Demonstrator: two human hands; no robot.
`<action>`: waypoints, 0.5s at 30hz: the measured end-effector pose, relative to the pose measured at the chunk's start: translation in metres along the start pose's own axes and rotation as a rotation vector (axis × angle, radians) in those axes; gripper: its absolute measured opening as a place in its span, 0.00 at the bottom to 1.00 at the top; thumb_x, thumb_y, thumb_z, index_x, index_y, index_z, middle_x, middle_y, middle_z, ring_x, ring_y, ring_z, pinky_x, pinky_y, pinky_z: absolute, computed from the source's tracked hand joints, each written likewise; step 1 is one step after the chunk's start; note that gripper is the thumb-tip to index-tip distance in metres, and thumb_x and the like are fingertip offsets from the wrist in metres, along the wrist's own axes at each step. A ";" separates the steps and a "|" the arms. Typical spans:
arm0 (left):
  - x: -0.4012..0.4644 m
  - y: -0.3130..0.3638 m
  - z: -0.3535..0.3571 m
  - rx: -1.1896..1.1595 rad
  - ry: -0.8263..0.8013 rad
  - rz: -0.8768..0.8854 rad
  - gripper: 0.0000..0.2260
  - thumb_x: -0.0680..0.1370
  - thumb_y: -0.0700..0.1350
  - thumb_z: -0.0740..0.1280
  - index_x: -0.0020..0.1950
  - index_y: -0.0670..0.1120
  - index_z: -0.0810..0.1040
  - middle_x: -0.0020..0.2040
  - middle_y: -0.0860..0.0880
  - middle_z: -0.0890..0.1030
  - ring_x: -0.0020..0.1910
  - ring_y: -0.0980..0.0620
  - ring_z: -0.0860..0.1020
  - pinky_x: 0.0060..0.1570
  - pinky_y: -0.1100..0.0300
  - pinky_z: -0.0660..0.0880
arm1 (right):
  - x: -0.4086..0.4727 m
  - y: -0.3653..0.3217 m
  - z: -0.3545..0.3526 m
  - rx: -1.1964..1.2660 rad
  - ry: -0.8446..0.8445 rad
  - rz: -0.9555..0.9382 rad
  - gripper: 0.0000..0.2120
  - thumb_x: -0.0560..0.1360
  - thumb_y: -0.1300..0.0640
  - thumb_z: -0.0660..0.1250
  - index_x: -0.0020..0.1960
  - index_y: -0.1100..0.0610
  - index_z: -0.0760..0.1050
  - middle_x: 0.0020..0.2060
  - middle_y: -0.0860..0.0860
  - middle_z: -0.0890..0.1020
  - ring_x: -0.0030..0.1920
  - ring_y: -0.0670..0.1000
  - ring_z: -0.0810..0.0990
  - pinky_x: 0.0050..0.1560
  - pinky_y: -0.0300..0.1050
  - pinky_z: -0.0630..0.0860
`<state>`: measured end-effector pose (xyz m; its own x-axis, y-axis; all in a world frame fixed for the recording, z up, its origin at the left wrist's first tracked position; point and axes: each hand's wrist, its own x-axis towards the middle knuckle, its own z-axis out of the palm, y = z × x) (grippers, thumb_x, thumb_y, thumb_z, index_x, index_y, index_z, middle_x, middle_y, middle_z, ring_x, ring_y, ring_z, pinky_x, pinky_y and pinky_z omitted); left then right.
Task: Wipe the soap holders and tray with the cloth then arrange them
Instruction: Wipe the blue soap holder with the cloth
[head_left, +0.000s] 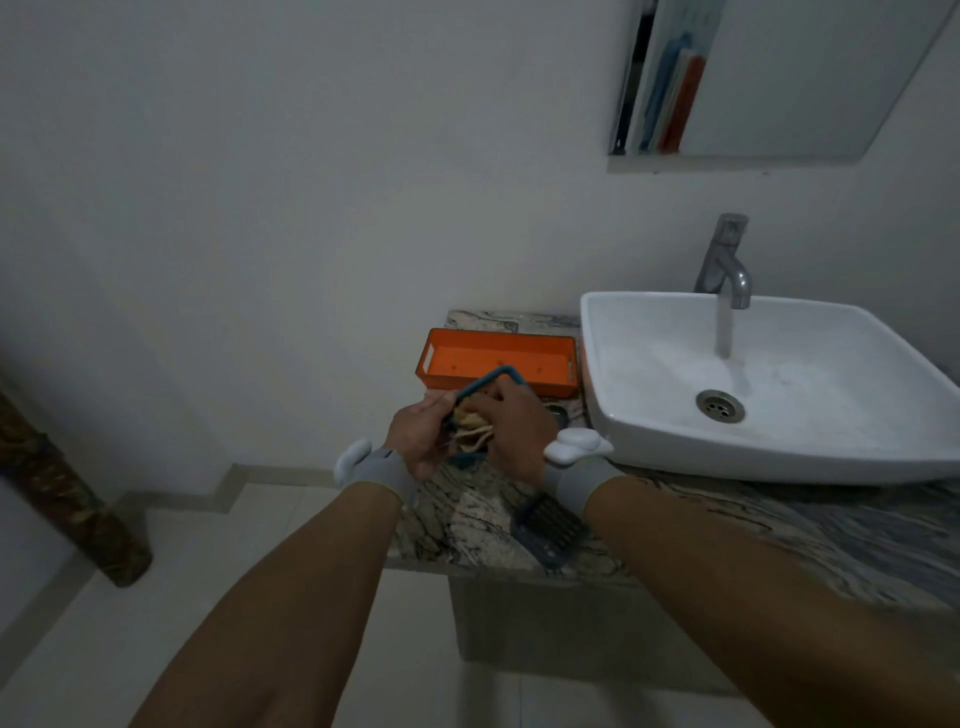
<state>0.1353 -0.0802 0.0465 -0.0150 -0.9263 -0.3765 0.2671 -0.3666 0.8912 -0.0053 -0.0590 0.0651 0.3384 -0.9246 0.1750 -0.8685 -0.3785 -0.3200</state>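
Head view: my left hand (421, 434) grips a blue soap holder (488, 379), fingers closed around its left edge, holding it tilted above the counter (467, 514). My right hand (514, 426) is closed on a yellowish cloth (470, 423), bunched and pressed against the holder's inner face. Both hands meet over the counter's left end, just in front of the orange tray (498, 358).

Tray: sits at the back of the counter, against the wall, its right end just beside the white sink (779, 441). It appears bare inside.

Second item: a dark slatted insert (548, 527) lies flat on the counter near the front edge, under my right wrist, apart from the tray.

A further blue piece shows below my hands on the counter, mostly hidden; I cannot tell what it is.

Tap (727, 260): running, a stream of water falling into the basin near the drain (720, 406).

Both wrists carry grey bands with white units. A mirror (779, 78) hangs on the wall above the sink.
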 end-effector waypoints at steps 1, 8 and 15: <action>0.000 -0.002 -0.002 0.014 0.005 -0.012 0.13 0.82 0.44 0.62 0.63 0.41 0.78 0.47 0.44 0.80 0.43 0.46 0.78 0.41 0.54 0.78 | 0.000 0.003 0.000 -0.043 -0.001 -0.012 0.17 0.76 0.60 0.65 0.64 0.51 0.74 0.58 0.57 0.72 0.56 0.61 0.70 0.50 0.50 0.72; -0.007 -0.001 -0.010 0.086 0.024 -0.047 0.08 0.81 0.44 0.62 0.45 0.44 0.78 0.42 0.44 0.79 0.37 0.48 0.78 0.27 0.61 0.77 | 0.010 0.031 -0.019 -0.110 -0.057 0.196 0.19 0.73 0.59 0.67 0.63 0.50 0.72 0.55 0.58 0.70 0.53 0.62 0.72 0.43 0.48 0.68; -0.002 -0.036 -0.048 0.251 0.132 -0.160 0.09 0.79 0.41 0.66 0.40 0.39 0.77 0.41 0.40 0.79 0.41 0.41 0.78 0.55 0.41 0.78 | -0.001 0.041 -0.019 0.063 -0.032 0.188 0.16 0.72 0.59 0.64 0.60 0.51 0.76 0.51 0.57 0.76 0.51 0.61 0.76 0.50 0.52 0.75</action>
<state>0.1718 -0.0613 0.0031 0.0918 -0.8421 -0.5315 0.0249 -0.5316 0.8466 -0.0485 -0.0726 0.0689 0.1849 -0.9797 0.0777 -0.8933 -0.2005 -0.4023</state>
